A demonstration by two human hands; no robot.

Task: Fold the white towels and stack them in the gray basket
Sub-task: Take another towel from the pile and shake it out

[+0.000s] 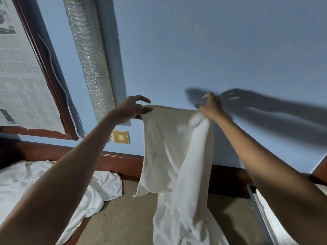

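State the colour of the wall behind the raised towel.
Light blue; the wall shows best in the head view, behind the white towel.

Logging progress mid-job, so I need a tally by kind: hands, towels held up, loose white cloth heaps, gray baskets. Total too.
Hands: 2, left hand and right hand.
Towel held up: 1, gripped by both hands.
White cloth heap: 1, at left; the pieces in it cannot be counted.
Gray basket: 1, at the right edge.
Total: 5.

White towel (164,147) hangs unfolded — gray basket (253,198) at right.
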